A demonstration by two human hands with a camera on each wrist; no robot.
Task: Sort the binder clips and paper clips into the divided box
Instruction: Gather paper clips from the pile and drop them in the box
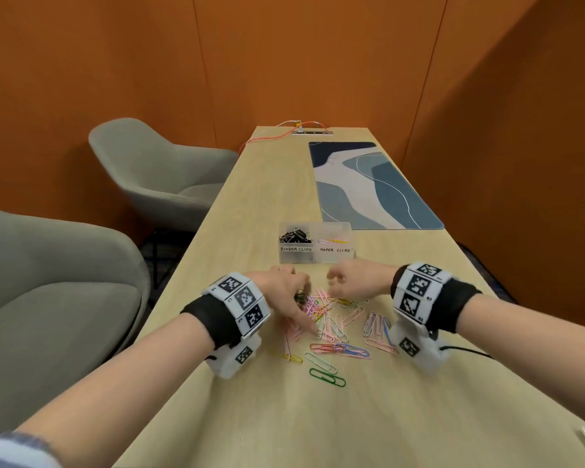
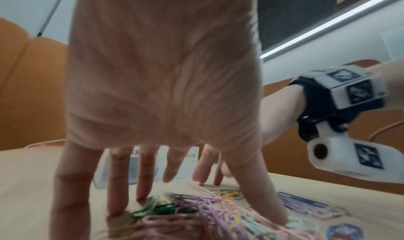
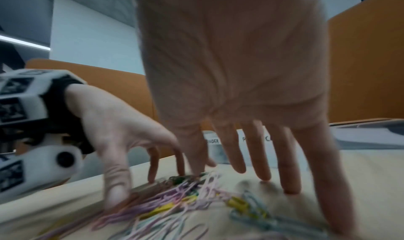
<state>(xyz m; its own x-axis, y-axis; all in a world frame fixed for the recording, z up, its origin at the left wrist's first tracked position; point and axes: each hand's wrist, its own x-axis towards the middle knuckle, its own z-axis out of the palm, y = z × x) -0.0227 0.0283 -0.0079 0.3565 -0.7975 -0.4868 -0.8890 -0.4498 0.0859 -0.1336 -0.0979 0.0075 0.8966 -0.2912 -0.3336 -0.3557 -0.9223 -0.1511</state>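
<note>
left hand (image 1: 286, 288): I see it palm-down at frame centre of the head view, fingers (image 2: 116, 183) spread and fairly straight, tips pressing into the left edge of the pile. No pinch that I can make out; the wrist views are blurred.
right hand (image 1: 348, 282): just right of the left hand, close but not touching it. Fingers (image 3: 260, 150) extended down, tips on or just above the tabletop at the pile's far edge. I see nothing held.
loose coloured wire paper clips (image 1: 335, 327): pink, blue, yellow, white and green, scattered mid-frame between and below both hands. One green clip (image 1: 327, 377) lies lowest, apart from the rest.
small translucent plastic divided box (image 1: 314, 243): just above the hands in the head view, hand-labelled. Left compartment reads BINDER CLIPS, right reads PAPER CLIPS.
black metal binder clips (image 1: 294, 235): heaped in the left compartment.
sorted clips: a few pink and yellow paper clips (image 1: 333, 240) in the right compartment.
long pale wooden table (image 1: 267, 204): carries everything.
blue-and-white patterned desk mat (image 1: 368, 187): upper right of the box, well apart from the pile.
grey upholstered chairs (image 1: 163, 170): left of frame.
</note>
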